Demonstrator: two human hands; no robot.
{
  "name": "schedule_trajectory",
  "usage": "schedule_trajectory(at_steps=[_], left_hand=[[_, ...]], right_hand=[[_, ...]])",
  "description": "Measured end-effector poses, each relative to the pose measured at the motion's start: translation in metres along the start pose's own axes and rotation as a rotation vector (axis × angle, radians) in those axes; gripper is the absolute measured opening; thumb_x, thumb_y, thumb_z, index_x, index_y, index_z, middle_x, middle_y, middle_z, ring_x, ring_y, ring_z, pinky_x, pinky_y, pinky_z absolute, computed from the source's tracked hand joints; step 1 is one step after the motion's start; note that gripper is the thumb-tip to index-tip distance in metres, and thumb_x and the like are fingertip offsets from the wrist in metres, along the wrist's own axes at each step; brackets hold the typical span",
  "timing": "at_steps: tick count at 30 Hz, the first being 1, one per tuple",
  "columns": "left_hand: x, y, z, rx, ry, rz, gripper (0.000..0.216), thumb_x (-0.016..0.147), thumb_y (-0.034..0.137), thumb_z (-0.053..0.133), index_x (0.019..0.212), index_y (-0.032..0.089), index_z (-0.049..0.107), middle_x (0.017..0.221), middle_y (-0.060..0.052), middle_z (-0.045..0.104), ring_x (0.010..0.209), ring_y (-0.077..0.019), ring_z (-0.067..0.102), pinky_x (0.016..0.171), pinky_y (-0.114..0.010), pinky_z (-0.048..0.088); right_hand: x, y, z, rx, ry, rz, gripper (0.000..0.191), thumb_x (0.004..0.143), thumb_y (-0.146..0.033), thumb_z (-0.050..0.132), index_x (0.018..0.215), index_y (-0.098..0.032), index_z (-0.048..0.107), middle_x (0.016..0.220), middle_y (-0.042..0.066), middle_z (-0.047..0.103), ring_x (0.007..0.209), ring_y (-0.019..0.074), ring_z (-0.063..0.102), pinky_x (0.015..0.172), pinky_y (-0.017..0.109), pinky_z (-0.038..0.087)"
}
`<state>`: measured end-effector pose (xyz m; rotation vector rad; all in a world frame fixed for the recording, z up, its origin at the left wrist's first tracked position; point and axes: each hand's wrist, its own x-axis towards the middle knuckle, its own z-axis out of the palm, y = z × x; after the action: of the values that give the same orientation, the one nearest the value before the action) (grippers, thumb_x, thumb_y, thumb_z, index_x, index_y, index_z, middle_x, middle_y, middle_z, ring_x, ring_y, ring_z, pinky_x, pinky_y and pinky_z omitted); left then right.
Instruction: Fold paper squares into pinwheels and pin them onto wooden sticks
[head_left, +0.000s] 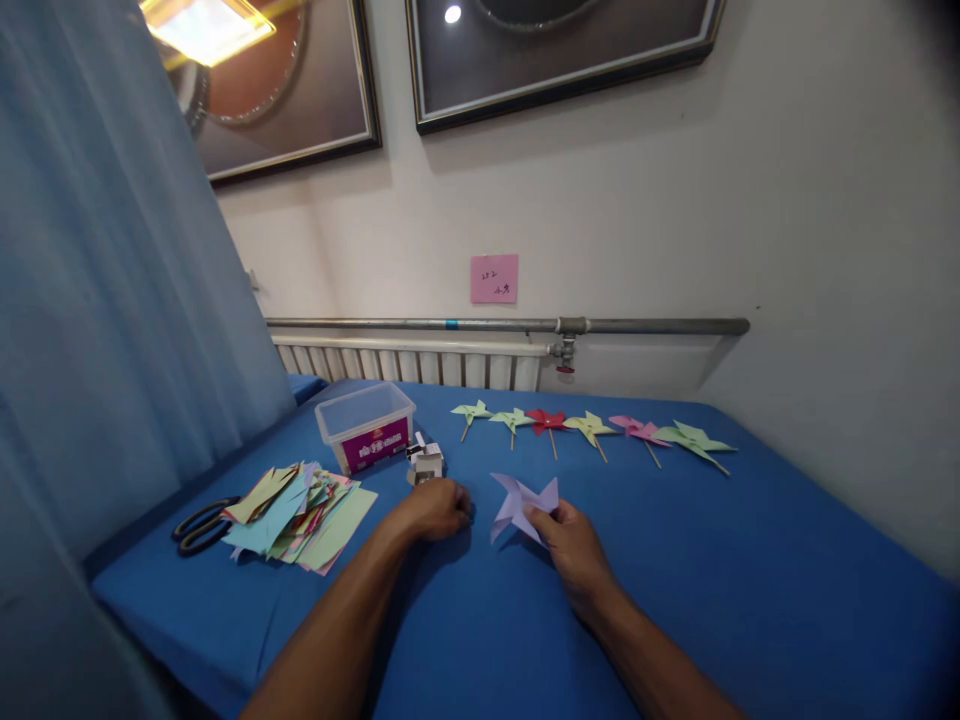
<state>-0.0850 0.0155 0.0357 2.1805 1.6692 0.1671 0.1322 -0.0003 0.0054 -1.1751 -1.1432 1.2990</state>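
Pinched between the thumb and fingers of my right hand [574, 550] is a lilac paper pinwheel [511, 508], its folded blades spread out and no stick visible on it. My left hand [442, 510] is low over the blue cloth, to the left of the pinwheel, with its fingers curled together. What those fingers hold, if anything, is hidden. Just beyond the left hand is a small open cardboard box [427, 463], with a little black and white item [417, 447] next to it.
Several finished pinwheels on sticks [549, 420] lie in a row at the back right. A clear plastic tub [367, 425] stands at the back left. Nearer are a pile of coloured paper [300, 515] and black-handled scissors [202, 525]. A radiator [420, 362] runs behind the blue-covered table [480, 630].
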Motion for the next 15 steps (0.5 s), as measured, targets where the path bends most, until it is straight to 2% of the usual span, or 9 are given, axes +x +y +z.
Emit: schedule_trajectory(at_steps=[5,11,15], left_hand=[[-0.0007,0.0006,0.0003,0.051,0.047,-0.029,0.021,0.076,0.018,0.060,0.088,0.021,0.078,0.090,-0.005,0.078,0.083,-0.0204,0.069,0.070,-0.026,0.046],[-0.0028,0.0010,-0.0047,0.036,0.138,-0.075,0.025,0.082,0.017,0.056,0.094,0.021,0.078,0.094,-0.005,0.079,0.089,-0.0204,0.069,0.078,-0.027,0.047],[-0.0015,0.0013,-0.0022,-0.030,0.115,-0.047,0.025,0.082,0.015,0.058,0.094,0.022,0.078,0.098,-0.004,0.080,0.091,-0.0192,0.070,0.080,-0.026,0.048]], right_hand=[[0.0000,0.0003,0.0003,-0.019,0.017,-0.009,0.033,0.063,-0.047,0.073,0.079,-0.019,0.073,0.068,0.004,0.072,0.073,0.0262,0.067,0.064,0.032,0.049],[0.0011,0.0019,-0.0002,-0.001,0.015,-0.007,0.036,0.064,-0.046,0.073,0.086,-0.017,0.075,0.075,0.005,0.075,0.072,0.0249,0.066,0.065,0.031,0.050],[0.0028,0.0040,-0.0012,-0.033,0.022,-0.008,0.035,0.065,-0.047,0.073,0.084,-0.018,0.074,0.075,0.004,0.075,0.071,0.0242,0.066,0.063,0.031,0.048]])
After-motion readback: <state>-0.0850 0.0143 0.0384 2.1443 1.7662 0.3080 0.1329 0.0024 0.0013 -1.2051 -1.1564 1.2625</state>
